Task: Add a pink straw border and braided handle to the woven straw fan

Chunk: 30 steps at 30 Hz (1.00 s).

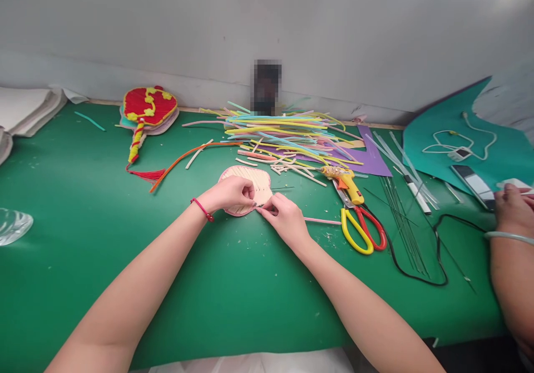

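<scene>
A small pink fan-shaped piece, covered with cream strips, lies on the green table. My left hand rests on it, fingers curled and pressing its lower part. A red cord circles that wrist. My right hand pinches at the piece's lower right edge, next to the left fingertips. A pink strip lies just right of my right hand.
A heap of coloured strips lies behind, on purple paper. A yellow glue gun and yellow-and-red scissors lie to the right, with thin wires and a black cable. A finished red-and-yellow fan sits far left. Another person's hand is at the right edge.
</scene>
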Available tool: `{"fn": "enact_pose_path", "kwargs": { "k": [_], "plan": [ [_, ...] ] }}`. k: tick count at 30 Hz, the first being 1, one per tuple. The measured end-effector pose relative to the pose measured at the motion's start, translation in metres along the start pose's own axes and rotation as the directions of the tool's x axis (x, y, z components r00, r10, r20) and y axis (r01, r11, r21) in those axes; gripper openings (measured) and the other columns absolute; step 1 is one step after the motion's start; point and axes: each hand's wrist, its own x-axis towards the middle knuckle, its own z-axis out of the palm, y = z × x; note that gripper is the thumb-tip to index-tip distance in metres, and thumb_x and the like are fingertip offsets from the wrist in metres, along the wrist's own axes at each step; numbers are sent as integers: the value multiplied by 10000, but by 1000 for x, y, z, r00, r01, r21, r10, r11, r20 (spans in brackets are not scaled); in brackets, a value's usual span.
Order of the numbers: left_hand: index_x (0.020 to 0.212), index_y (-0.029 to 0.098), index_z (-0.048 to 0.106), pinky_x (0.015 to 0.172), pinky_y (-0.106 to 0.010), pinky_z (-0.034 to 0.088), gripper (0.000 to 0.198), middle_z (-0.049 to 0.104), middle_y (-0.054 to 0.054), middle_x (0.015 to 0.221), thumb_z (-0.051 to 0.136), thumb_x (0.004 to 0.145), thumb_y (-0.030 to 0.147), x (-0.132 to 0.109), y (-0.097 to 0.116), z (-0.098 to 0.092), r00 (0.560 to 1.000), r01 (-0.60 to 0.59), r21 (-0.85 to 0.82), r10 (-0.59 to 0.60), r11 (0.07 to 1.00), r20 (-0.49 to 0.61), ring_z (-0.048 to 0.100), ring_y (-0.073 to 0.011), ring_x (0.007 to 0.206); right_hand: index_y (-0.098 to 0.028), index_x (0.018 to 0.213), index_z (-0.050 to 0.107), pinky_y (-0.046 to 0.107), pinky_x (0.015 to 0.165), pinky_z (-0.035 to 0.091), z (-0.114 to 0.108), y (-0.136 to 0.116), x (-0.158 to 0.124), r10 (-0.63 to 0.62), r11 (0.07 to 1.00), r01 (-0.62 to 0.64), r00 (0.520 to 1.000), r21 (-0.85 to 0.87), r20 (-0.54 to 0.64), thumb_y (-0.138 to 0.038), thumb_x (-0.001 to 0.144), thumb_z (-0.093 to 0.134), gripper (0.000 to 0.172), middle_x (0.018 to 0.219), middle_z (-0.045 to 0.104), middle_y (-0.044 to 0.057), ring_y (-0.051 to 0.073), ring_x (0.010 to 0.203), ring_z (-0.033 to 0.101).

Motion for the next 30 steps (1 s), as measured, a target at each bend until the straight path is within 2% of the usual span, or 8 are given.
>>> {"fn": "enact_pose_path", "kwargs": {
  "k": [10,23,30],
  "plan": [
    [661,173,622,535,-226,342,162,616,7,644,608,626,330,0,0,0,1000,-11,-23,11,1000,-5,533,-141,640,-215,727,585,240,636,429,-7,-1,0,-31,998,28,998,55,56,-200,816,591,90,755,601,2,145,708,569],
    [660,172,613,524,-224,330,162,604,12,645,607,637,332,1,-1,1,1000,-3,-9,3,1000,-2,529,-139,648,-204,718,577,234,618,395,1,-4,0,-24,999,24,1000,46,2,-167,816,574,105,749,589,-4,130,645,533],
    [688,166,636,534,-229,332,178,613,6,663,581,670,334,-2,0,-1,1000,-21,-16,21,1000,6,521,-140,645,-209,778,605,255,652,422,-3,-2,-1,-32,999,32,999,4,26,-260,855,567,100,777,619,12,152,683,569]
  ]
}}
